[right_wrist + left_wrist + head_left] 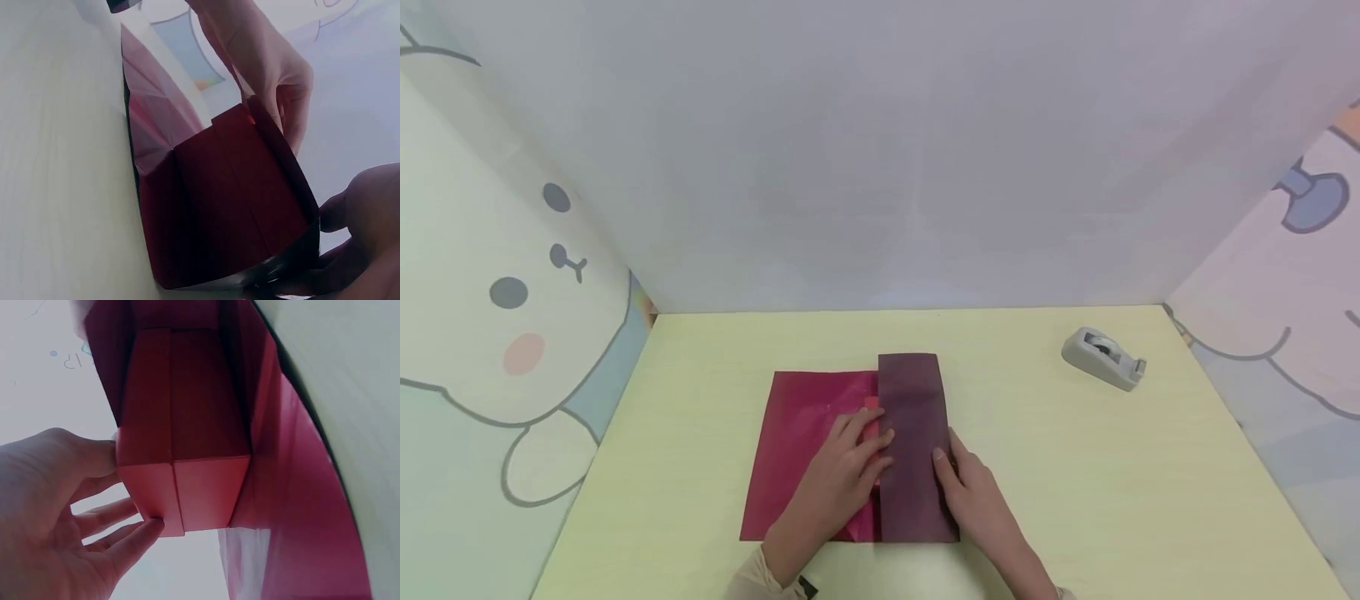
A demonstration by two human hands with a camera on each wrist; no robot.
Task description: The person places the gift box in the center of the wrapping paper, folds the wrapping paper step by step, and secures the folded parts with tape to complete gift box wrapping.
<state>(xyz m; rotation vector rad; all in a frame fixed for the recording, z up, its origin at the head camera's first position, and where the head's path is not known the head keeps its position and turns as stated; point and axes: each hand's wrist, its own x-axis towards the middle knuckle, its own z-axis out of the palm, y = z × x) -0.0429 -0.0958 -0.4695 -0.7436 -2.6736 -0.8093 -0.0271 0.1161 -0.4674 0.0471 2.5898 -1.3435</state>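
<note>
A red box (206, 400) with a lid lies within a sheet of wrapping paper (801, 412), magenta on its inner face. The paper's dark purple outer side (913, 492) is folded over the box from the right; only a red strip of the box shows in the head view. My left hand (842, 467) rests its spread fingertips on the box and the flap's left edge. At the right side, my right hand (973, 496) holds the folded paper against the box, thumb on top and fingers down the side. Some right fingers are hidden.
A grey tape dispenser (1101, 358) stands at the back right of the pale yellow table (700, 358). A plain whitish wall (910, 167) rises behind, with cartoon-printed panels (527, 333) on both sides.
</note>
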